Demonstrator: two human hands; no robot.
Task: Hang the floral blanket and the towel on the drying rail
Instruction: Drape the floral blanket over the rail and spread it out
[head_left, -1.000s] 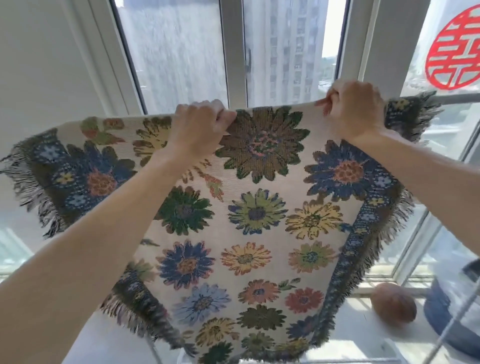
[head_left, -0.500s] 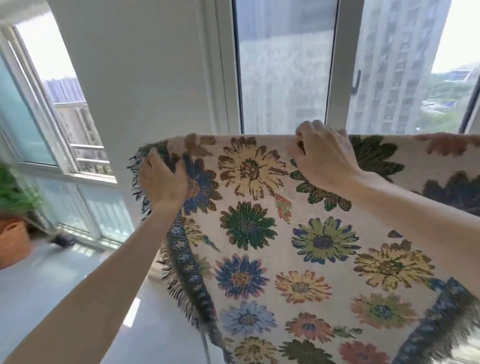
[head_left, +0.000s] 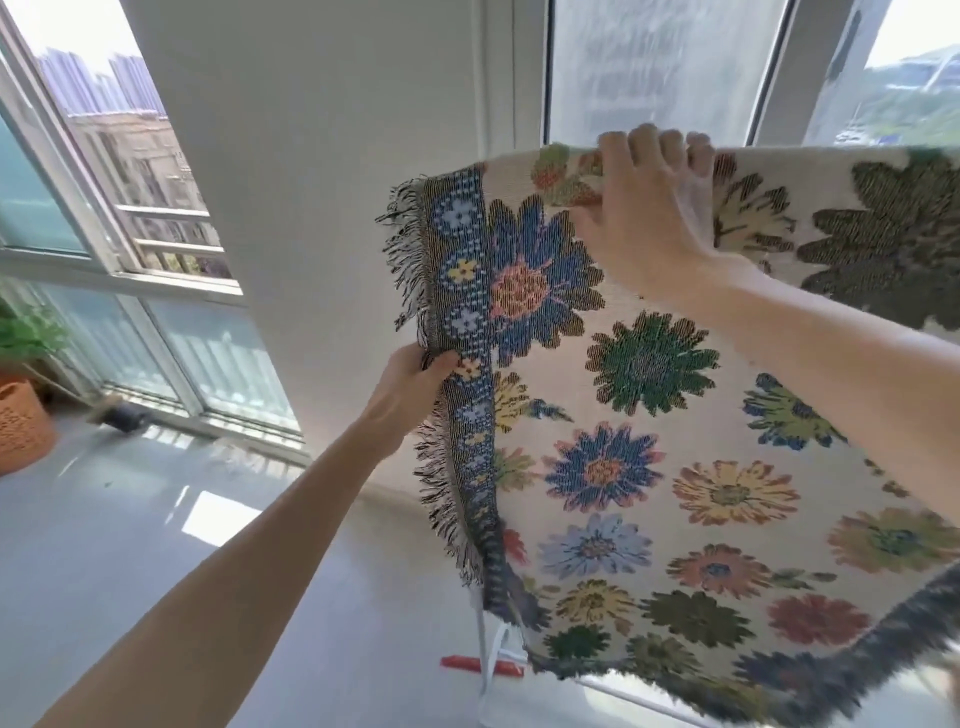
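Note:
The floral blanket (head_left: 675, 441) is cream with woven flowers, a blue border and dark fringe. It drapes down from a high fold that fills the right half of the view; the rail under the fold is hidden. My right hand (head_left: 644, 208) grips the top fold, fingers curled over it. Lower down, my left hand (head_left: 415, 379) pinches the blue fringed left edge. A white rack leg (head_left: 488, 670) shows below the blanket's lower corner. No towel is in view.
A white wall pillar (head_left: 337, 182) stands just left of the blanket, with windows on both sides. An orange woven basket (head_left: 21, 431) and a plant (head_left: 26, 338) sit at the far left. A red object (head_left: 467, 664) lies on the grey floor (head_left: 156, 519) by the rack leg.
The view has swung left. My left hand has slid down from the blanket's top corner to its side edge. My right hand stays on the top fold, nearer the left corner.

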